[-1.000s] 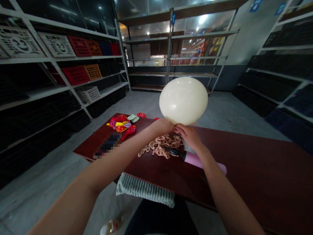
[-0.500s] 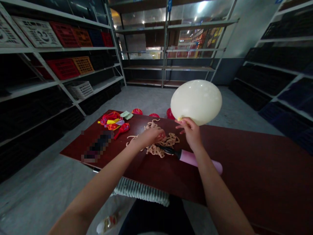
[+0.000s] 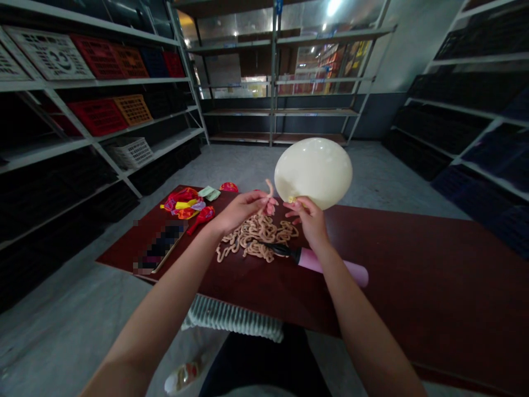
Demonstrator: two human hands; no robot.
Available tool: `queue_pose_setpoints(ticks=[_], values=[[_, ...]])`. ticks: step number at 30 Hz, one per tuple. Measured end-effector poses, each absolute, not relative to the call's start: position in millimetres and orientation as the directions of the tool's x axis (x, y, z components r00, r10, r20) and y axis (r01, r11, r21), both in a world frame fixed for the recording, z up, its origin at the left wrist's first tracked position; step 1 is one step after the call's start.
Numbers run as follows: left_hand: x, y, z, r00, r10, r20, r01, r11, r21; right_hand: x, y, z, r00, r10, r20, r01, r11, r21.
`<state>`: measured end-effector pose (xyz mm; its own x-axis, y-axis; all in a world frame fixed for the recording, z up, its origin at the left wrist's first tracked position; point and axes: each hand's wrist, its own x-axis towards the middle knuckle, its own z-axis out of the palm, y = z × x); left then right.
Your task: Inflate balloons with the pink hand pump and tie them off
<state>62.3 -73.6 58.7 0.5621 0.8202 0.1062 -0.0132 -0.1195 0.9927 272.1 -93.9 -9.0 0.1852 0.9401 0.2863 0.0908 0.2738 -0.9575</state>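
My right hand (image 3: 308, 216) pinches the neck of an inflated cream balloon (image 3: 314, 171) and holds it above the dark red table (image 3: 413, 275). My left hand (image 3: 242, 208) is closed on one tan curly piece (image 3: 269, 190), lifted just above the pile of tan curly pieces (image 3: 252, 237) on the table. The two hands are a short gap apart, with the lifted piece near the balloon's neck. A pink hand pump (image 3: 326, 264) with a black nozzle lies on the table under my right wrist.
Flat uninflated balloons (image 3: 185, 204) in red, yellow and green lie at the table's far left, beside a blurred dark object (image 3: 159, 251). A green ribbed cloth (image 3: 231, 320) hangs off the near edge. Shelving with crates lines both sides of the room.
My left hand went from the balloon's neck down to the tan pile, then lifted one piece up toward the balloon. My right hand kept hold of the balloon.
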Motion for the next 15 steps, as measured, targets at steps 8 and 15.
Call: queue_pose_setpoints(ticks=[8, 15], values=[[72, -68, 56, 0.367, 0.922, 0.126, -0.083, -0.102, 0.991, 267, -96, -8, 0.156, 0.956, 0.25, 0.021, 0.25, -0.968], [108, -79, 91, 0.38, 0.758, 0.53, 0.03, -0.583, 0.812, 264, -95, -9, 0.141, 0.964, 0.226, 0.016, 0.226, -0.974]])
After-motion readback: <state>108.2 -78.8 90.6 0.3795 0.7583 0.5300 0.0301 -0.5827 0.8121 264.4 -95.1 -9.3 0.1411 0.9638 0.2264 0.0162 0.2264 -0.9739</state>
